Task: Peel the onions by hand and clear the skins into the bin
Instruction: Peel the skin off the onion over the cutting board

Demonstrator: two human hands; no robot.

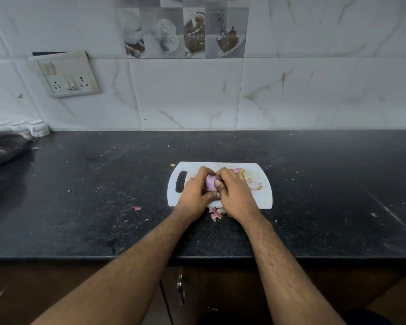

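A pale purple onion is held between both hands over a white cutting board on the black counter. My left hand cups it from the left; my right hand grips it from the right, thumb pressed on its front. Another onion peeks out behind my right hand. Loose skins lie on the board to the right, and more skins sit on the counter just below the board's front edge. No bin is in view.
The black counter is speckled with crumbs and a pink scrap. White cups and a dark bag sit at the far left. A tiled wall with a socket plate rises behind. Cabinet doors lie below.
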